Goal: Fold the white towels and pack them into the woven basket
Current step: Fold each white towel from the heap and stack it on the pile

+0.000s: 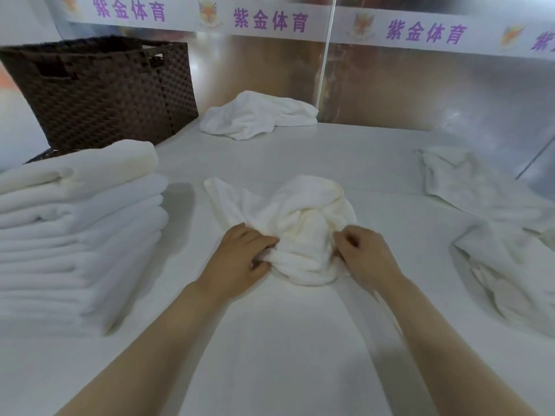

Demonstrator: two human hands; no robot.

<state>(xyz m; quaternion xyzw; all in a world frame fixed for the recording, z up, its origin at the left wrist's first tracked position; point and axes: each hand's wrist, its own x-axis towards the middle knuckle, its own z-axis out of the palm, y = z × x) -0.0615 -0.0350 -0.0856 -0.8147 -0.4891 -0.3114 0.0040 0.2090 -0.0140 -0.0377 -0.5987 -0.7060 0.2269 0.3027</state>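
1. Our hands work the near edge of a crumpled towel [303,226] in the middle of the worktop [270,340]: the left hand [240,259] curls its fingers round a bunched fold, the right hand [365,255] pinches cloth at the other side. We judge this grip serves to find the edge and pull the towel flat before folding.
2. The folded stack [75,235] sits just left of our reach, likely so each finished towel joins it in one short move.
3. The woven basket [102,91] stands behind the stack at the far left, near for packing; we cannot see inside it.
4. Unfolded towels wait apart: one far towel [258,115] beside the basket, and a loose heap [495,235] on the right.
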